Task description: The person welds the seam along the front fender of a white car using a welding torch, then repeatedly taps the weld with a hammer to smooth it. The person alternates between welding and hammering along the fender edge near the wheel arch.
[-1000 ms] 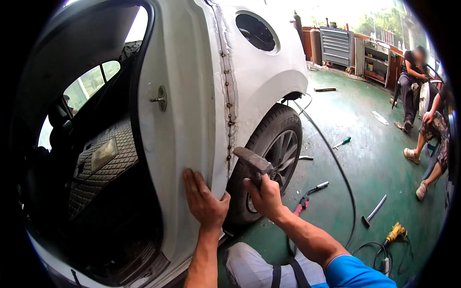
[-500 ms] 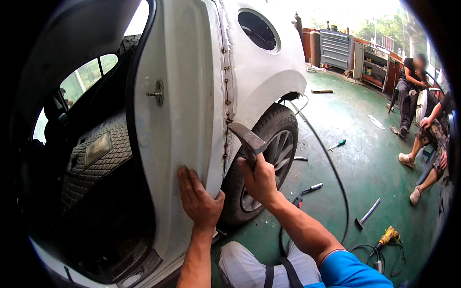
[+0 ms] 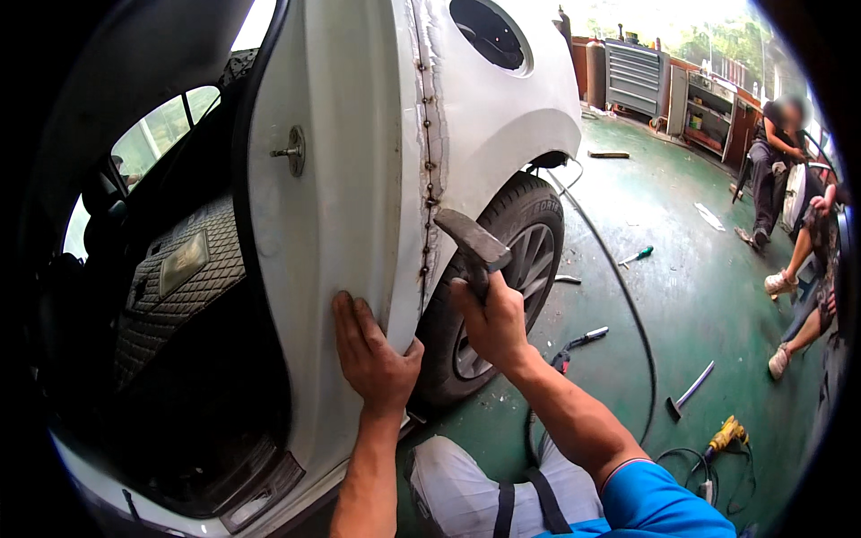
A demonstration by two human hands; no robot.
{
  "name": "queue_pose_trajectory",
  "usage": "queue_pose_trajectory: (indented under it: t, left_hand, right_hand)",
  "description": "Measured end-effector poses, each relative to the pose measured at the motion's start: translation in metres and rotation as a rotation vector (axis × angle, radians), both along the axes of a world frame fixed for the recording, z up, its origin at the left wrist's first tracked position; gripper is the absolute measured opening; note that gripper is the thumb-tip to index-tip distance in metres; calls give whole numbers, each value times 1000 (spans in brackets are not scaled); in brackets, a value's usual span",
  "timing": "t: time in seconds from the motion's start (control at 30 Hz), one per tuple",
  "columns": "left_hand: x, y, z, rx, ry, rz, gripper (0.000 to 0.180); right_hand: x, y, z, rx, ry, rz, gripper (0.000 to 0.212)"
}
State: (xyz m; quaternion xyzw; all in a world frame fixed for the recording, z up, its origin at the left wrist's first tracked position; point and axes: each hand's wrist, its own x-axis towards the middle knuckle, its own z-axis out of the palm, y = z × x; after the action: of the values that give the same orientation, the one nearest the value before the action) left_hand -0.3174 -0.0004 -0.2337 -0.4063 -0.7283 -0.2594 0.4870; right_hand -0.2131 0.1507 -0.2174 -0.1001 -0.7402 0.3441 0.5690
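Observation:
My left hand (image 3: 377, 357) lies flat with fingers stretched up on the white door-frame panel (image 3: 345, 206) of a car, just left of a seam. In my right hand (image 3: 491, 327) is a hammer (image 3: 475, 240), gripped by its handle with the head upward. The head's narrow end is close to the welded seam (image 3: 429, 170); I cannot tell whether it touches. Several dark weld spots run down this seam between the frame panel and the white rear quarter panel (image 3: 511, 125). The rear wheel (image 3: 531, 260) is behind the hammer and my right hand.
At left is the open doorway with a quilted mat (image 3: 202, 255). On the green floor at right lie a black hose (image 3: 619, 287), a screwdriver (image 3: 639, 256), a welding torch (image 3: 583, 341), another hammer (image 3: 691, 390) and a yellow power tool (image 3: 725, 438). Two people sit at far right.
The view has shifted, so the car appears slightly higher. The hammer head has drawn a little to the right of the seam. My left hand stays flat on the panel.

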Motion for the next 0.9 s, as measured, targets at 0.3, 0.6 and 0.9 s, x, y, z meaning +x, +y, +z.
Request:
queue_pose_trajectory:
  t: [0.3, 0.6, 0.9]
  left_hand:
    - [-1, 0, 1, 3, 21, -9, 99]
    - [0, 0, 4, 15, 58, 3, 90]
    - [-1, 3, 2, -6, 62, 27, 92]
  right_hand:
    - [18, -28, -43, -93, -43, 105, 28]
    - [11, -36, -27, -77, 4, 56, 22]
    - [3, -27, -44, -54, -23, 69, 23]
